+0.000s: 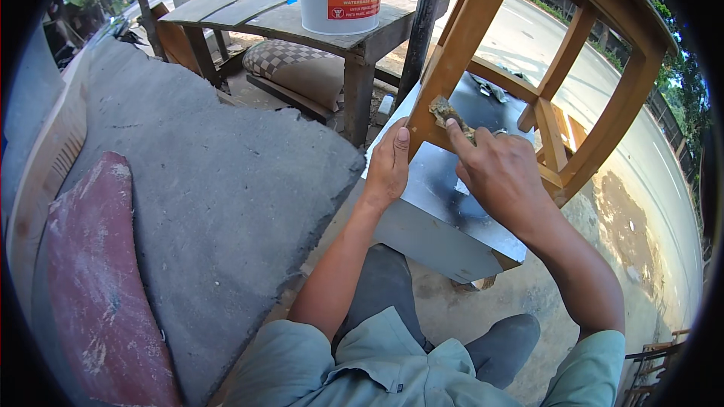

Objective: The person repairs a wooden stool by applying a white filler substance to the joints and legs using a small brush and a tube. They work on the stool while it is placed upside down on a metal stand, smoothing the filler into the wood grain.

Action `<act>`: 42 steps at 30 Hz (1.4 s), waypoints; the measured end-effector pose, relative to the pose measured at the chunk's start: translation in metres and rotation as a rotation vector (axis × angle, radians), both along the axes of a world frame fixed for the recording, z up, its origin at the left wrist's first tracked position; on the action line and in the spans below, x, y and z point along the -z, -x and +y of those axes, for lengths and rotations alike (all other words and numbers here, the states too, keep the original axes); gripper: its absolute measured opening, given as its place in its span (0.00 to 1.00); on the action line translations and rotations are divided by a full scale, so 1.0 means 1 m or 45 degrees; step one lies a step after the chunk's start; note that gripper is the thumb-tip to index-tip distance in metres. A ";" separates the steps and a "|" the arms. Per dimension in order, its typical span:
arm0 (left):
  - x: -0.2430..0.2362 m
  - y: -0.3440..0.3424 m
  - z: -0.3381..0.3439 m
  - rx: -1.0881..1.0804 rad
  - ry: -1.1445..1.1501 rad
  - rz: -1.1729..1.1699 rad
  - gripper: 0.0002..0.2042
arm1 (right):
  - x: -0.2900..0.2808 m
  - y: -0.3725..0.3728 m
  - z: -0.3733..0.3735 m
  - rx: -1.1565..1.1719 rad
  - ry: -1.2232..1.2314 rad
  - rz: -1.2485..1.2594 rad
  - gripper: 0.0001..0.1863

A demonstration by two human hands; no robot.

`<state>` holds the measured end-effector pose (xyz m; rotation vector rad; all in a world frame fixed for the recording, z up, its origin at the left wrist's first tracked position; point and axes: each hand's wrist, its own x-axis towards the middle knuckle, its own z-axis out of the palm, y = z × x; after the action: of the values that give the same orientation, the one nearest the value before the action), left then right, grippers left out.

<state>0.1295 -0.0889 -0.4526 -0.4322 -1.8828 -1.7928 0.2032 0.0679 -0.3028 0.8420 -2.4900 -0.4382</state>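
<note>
A varnished wooden chair frame (471,26), orange-brown, stands tilted on a grey box-like stand (452,215) in front of me. My left hand (387,173) grips the lower end of its nearest post, thumb up along the edge; the other fingers are mostly hidden. In my right hand (504,173) is a wadded, brownish rag (443,110), worn and stained. I press it against the joint of post and rail with my index finger stretched along it. The palm hides part of the rag.
A white bucket (313,0) with a red label sits on a weathered wooden table (249,11). Left of me lies a concrete slab (234,181) with a broken edge, bearing a dusty red curved piece (105,279). A dark pole (424,22) rises beside the chair frame.
</note>
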 end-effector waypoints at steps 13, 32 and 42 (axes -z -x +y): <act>0.000 -0.001 -0.007 0.080 -0.078 -0.022 0.30 | 0.014 -0.015 -0.008 0.038 0.061 -0.148 0.24; -0.001 -0.001 -0.007 0.083 -0.068 -0.115 0.32 | 0.045 -0.002 0.010 -0.067 -0.033 0.026 0.23; 0.003 0.000 -0.011 0.164 -0.097 -0.130 0.43 | 0.044 -0.008 0.005 -0.075 0.021 0.015 0.23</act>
<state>0.1295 -0.0997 -0.4560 -0.4515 -1.8854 -1.9981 0.2116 0.0729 -0.3468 0.9015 -2.4478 -0.4000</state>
